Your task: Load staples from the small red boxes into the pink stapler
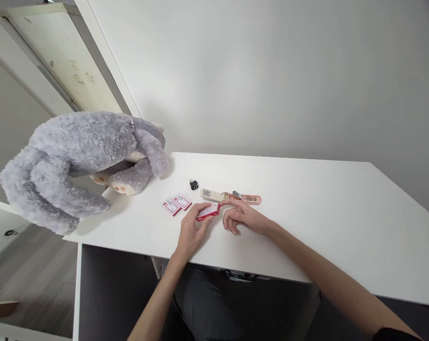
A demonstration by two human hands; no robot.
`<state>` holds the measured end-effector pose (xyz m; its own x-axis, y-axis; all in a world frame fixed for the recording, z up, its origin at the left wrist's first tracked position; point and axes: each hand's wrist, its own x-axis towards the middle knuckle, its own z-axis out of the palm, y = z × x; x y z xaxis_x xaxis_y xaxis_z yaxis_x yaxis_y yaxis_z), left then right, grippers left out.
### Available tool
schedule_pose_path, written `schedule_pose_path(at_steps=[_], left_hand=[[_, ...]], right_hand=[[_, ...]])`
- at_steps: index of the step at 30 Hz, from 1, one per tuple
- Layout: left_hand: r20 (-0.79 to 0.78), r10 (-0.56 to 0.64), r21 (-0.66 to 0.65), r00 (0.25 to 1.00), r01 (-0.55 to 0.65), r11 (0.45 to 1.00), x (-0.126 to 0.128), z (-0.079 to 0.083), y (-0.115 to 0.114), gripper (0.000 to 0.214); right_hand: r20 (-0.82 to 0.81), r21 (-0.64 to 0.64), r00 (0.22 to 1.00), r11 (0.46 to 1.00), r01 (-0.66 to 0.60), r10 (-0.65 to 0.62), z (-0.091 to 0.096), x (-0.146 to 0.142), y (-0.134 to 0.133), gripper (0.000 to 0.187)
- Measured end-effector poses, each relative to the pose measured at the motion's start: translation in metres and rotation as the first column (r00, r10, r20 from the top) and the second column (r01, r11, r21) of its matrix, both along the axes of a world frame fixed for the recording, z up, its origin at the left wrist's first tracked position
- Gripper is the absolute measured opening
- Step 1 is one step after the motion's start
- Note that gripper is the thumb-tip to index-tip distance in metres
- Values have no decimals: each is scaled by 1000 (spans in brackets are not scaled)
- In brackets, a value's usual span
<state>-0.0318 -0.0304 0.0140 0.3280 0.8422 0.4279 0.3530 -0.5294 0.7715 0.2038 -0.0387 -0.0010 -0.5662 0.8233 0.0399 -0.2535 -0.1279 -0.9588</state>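
My left hand (193,229) is closed around a small red and white box (208,211), held by its sides just above the desk. My right hand (244,217) holds nothing; its index finger reaches to the box's right end, and the other fingers curl loosely apart. Just behind both hands lies a long cream and pink thing (214,194), opened out flat, with metal parts in its pink half; it looks like a stapler. Left of my left hand, two similar red and white boxes (171,206) lie side by side. A small black object with a metal tip (194,184) rests behind them.
A large grey plush toy (89,142) slumps over the left end of the white desk (306,203). The wall (253,85) rises along the desk's back edge. Below the front edge are my legs (203,303) and a dark space.
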Motion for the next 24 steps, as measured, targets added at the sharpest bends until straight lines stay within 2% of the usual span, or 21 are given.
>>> schedule_pose_path(at_steps=[3,5,9,13,19,24], left_hand=[[173,238,-88,956,-226,970,-2,-2,-1,46],[223,290,-111,931,-271,956,-2,-3,-2,49],[161,233,-8,959,-235,972,-1,-7,-1,42],[70,240,109,968,-247,963,0,-10,0,44],[14,169,85,986,-169,982,-1,-10,-4,42],[5,161,126,987,-161,979,0,-7,-5,35]], right_hand=[[7,9,1000,1000,-2,2,0,0,0,51],[23,21,1000,1000,-8,7,1,0,0,48],[36,33,999,999,-13,12,2,-1,-1,45],[27,42,999,999,-20,19,0,0,1,44],[-20,33,999,999,36,-35,-5,-1,2,49],[-14,49,986,985,164,-164,-4,-3,2,39]])
